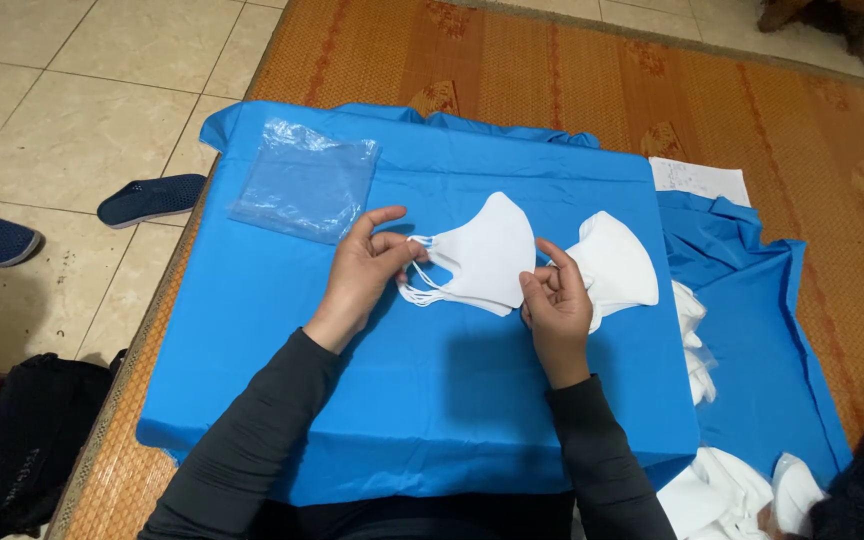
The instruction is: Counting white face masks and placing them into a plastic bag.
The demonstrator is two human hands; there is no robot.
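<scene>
My left hand's fingertips (404,243) pinch the thin white elastic ear loops of a small stack of white, soft, cup-shaped fabric face masks (482,255), thumb over forefinger, with the other fingers curled loosely. My left hand (364,272) sits just beside the stack's left edge. My right hand (555,300) is raised at the stack's right edge, its fingers bent and drawn close at the masks' lower right corner; whether they truly grip the fabric or only touch it I cannot tell from this angle. The stack lies low over the bright blue cloth sheet (422,390) draped across a board.

Just right of the stack, touching my right hand's far side, lies a second white folded face mask (617,265). Up and left of the stack rests a pile of clear, flat plastic sleeves (304,185). Farther right of the stack, past the sheet's edge, more loose white masks (694,330) spill down a rumpled fold of blue cloth, and a white paper sheet (700,180) lies above them. The woven orange straw mat (572,80) spreads beneath everything. Well left of the stack, two dark blue slip-on shoes (150,198) sit on the pale floor tiles.

As I judge it, the step in hand is squaring up the stack and gathering its loops. The next move would call for a steady hold at both ends so the layers stay aligned.
</scene>
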